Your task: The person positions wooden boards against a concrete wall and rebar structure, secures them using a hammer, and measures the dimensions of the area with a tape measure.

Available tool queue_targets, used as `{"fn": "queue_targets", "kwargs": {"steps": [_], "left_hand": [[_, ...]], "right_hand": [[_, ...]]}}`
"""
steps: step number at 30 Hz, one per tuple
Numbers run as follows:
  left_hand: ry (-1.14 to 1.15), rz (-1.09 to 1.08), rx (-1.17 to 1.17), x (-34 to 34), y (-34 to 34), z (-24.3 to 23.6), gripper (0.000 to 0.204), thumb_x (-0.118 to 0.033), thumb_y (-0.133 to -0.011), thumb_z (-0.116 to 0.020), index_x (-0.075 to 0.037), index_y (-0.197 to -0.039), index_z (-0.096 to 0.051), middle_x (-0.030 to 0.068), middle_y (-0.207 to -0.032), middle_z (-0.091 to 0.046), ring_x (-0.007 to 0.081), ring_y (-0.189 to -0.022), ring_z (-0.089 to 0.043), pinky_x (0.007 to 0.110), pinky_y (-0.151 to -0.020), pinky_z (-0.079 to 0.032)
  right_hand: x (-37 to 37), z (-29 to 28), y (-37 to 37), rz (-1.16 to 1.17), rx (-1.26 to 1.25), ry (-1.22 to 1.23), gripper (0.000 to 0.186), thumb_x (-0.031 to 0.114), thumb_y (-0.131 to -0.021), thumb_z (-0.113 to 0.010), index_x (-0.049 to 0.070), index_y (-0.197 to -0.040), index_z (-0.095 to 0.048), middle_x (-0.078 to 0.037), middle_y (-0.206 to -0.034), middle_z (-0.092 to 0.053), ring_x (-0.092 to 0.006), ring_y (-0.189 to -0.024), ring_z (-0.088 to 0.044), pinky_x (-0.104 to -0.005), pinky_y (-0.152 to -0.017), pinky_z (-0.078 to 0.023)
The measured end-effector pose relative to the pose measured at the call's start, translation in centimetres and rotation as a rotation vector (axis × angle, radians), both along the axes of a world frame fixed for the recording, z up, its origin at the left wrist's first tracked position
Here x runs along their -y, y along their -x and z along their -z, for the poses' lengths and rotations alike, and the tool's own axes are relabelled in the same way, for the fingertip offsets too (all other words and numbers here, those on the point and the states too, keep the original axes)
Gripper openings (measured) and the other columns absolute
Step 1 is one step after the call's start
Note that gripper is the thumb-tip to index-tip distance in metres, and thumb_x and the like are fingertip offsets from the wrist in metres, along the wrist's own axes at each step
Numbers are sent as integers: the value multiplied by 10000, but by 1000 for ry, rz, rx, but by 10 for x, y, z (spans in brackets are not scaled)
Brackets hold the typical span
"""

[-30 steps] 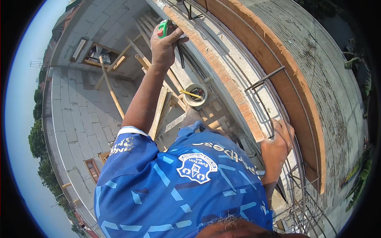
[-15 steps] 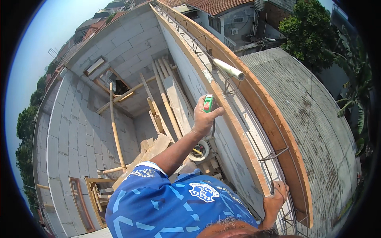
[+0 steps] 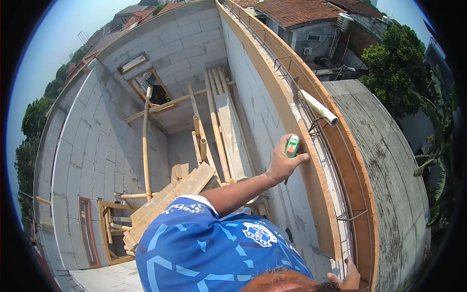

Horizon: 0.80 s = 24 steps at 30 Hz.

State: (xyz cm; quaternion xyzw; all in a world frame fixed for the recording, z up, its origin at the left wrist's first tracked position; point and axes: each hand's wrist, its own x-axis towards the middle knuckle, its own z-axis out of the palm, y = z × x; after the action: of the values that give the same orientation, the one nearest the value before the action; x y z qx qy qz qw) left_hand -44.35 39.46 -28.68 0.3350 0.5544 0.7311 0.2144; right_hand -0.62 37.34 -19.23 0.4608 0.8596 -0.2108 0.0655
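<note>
Bamboo poles point(image 3: 145, 146): left of centre, standing and lying inside the block-walled shaft, with one long pole upright against the grey wall.
Planks point(image 3: 170, 194): lower centre-left, a rough stack of boards just above the blue shirt point(image 3: 214, 253) that fills the bottom middle.
Left hand point(image 3: 283, 161): centre-right of the frame, arm stretched up from the shirt; its grip is curled tight around a small green tool, thumb and fingers wrapped on it, knuckles against the wooden board.
Green tool point(image 3: 292, 146): centre-right, held in the left hand, its top end poking above the fingers, right beside the inner face of the formwork.
Formwork board point(image 3: 311, 185): a long brown plank running from top centre down to lower right along the top of the block wall, with steel rebar point(image 3: 340, 165) lying in the channel beside it.
White pipe point(image 3: 318, 108): upper right of the hand, resting across the rebar.
Right hand point(image 3: 346, 279): bottom right edge, fingers spread and resting on the wall top by the formwork; its grip is loose and holds nothing that can be seen.
</note>
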Motion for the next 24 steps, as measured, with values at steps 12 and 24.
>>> {"fn": "queue_targets", "kwargs": {"steps": [12, 24], "left_hand": [[30, 20, -6, 7, 0, -13, 648, -210, -791, -880, -29, -1290, -509, 34, -1050, -588, 125, -967, -554, 296, -895, -493], [74, 61, -32, 10, 5, -17, 705, -316, -830, -854, -13, -1338, -470, 66, -1080, -586, 149, -983, -566, 325, -892, -503]], "right_hand": [[-110, -153, 99, -254, -311, -431, 490, 129, -746, -838, -19, -1171, -646, -152, -1107, -684, -302, -1061, -632, -390, -957, -466], [-214, -70, 318, -183, -219, -22, 684, 352, -882, -753, -56, -1374, -510, -277, -1168, -674, -388, -1124, -663, -449, -974, -491]]}}
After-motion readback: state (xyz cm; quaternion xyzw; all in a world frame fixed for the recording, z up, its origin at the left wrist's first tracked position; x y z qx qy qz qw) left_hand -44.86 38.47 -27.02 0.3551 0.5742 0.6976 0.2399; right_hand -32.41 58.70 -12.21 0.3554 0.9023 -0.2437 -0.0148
